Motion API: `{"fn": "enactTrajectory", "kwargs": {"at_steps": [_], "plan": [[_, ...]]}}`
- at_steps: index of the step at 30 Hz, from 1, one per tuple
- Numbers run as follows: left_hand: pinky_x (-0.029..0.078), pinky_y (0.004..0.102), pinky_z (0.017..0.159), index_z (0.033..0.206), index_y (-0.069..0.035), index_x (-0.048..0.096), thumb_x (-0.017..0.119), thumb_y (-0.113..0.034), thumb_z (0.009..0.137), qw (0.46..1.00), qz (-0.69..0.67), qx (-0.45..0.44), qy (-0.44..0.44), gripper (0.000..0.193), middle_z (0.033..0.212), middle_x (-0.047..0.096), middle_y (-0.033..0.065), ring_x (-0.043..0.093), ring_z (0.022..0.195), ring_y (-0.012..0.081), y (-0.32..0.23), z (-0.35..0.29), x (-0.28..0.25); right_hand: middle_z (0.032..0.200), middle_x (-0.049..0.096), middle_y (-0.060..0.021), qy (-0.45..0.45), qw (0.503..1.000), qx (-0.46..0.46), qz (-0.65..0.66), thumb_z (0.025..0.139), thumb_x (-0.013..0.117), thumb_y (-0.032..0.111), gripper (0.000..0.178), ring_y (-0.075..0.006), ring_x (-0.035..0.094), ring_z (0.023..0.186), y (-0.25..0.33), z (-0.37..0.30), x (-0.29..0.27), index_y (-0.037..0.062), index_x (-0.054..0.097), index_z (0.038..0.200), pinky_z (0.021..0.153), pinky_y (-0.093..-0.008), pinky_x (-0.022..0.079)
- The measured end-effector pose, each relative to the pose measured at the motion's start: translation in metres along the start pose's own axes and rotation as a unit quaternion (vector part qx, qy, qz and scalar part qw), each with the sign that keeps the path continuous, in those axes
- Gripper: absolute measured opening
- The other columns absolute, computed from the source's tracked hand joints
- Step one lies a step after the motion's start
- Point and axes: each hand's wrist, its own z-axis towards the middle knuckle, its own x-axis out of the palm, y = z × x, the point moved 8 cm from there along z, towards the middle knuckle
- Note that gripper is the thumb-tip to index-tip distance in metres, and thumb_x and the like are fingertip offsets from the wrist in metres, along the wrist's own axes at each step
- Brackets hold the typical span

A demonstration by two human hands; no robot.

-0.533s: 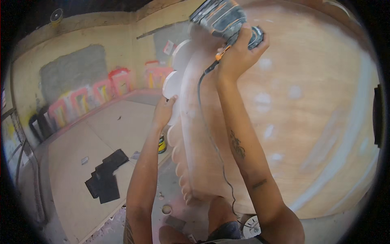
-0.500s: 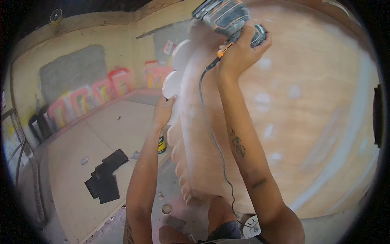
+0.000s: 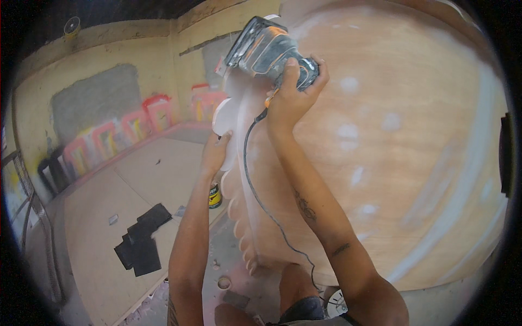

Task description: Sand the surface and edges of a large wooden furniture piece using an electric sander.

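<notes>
My right hand (image 3: 296,89) is wrapped round the rear grip of a grey and orange electric sander (image 3: 269,51). The sander is tilted at the upper left part of a large wooden panel (image 3: 326,163), its pad facing left over the panel's scalloped edge (image 3: 224,117); whether the pad touches is hard to tell. A dark cord (image 3: 261,201) runs from the tool down across the wood. My left hand (image 3: 216,149) grips the white scalloped edge lower down, thumb on the near face, the other fingers hidden behind it. Pale filler patches (image 3: 348,136) dot the panel.
Left of the panel, a low board table (image 3: 109,201) bears black sheets (image 3: 142,239) of what looks like sandpaper. A yellow and black can (image 3: 215,196) stands by my left forearm. A tape roll (image 3: 224,282) lies on the floor; a white fan-like object (image 3: 337,304) is near my legs.
My right hand has brought the sander left and down, toward the scalloped edge. The cord has swung left with it. My left hand still holds the edge, shifted slightly in view.
</notes>
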Motion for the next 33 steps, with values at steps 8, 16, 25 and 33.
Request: {"fn": "enactTrajectory", "kwargs": {"at_steps": [8,16,25,33], "plan": [[0.048,0.0383,0.095,0.131,0.001,0.062,0.058,-0.031,0.1,0.999,0.036,0.016,0.003,0.044,0.117,0.072,0.0199,0.067,0.108,0.03,0.005,0.004,0.0,0.115,0.057,-0.0125,-0.042,0.998,0.048,0.029,0.097,0.069,0.019,0.041,-0.0187,0.058,0.097,-0.001,0.028,-0.004,-0.0018,0.051,0.128,0.086,-0.0312,0.049],[0.048,0.0374,0.094,0.129,0.004,0.062,0.058,-0.029,0.101,0.999,0.001,0.031,0.026,0.044,0.116,0.072,0.0202,0.067,0.107,0.026,-0.001,0.002,0.004,0.092,0.059,-0.012,-0.096,0.991,0.0,0.098,0.098,0.061,0.025,0.046,-0.0163,0.052,0.047,0.017,0.086,-0.008,0.0059,0.041,0.134,0.036,-0.0283,0.041],[0.047,0.038,0.098,0.133,0.002,0.06,0.058,-0.031,0.101,1.0,0.012,-0.002,0.024,0.046,0.125,0.069,0.0216,0.066,0.113,0.0306,0.009,0.004,0.006,0.096,0.059,-0.012,-0.082,0.994,-0.01,0.07,0.098,0.063,0.026,0.045,-0.0159,0.054,0.051,0.0,0.066,-0.01,0.0058,0.042,0.133,0.038,-0.0285,0.043],[0.046,0.0374,0.099,0.134,0.002,0.06,0.056,-0.03,0.102,1.0,0.02,0.019,0.011,0.045,0.123,0.069,0.0209,0.065,0.114,0.0295,0.001,0.001,0.005,0.121,0.057,-0.0152,-0.008,0.996,0.081,0.021,0.094,0.071,0.018,0.047,-0.0228,0.056,0.109,-0.025,0.002,-0.016,-0.0041,0.05,0.131,0.097,-0.0341,0.046]]}}
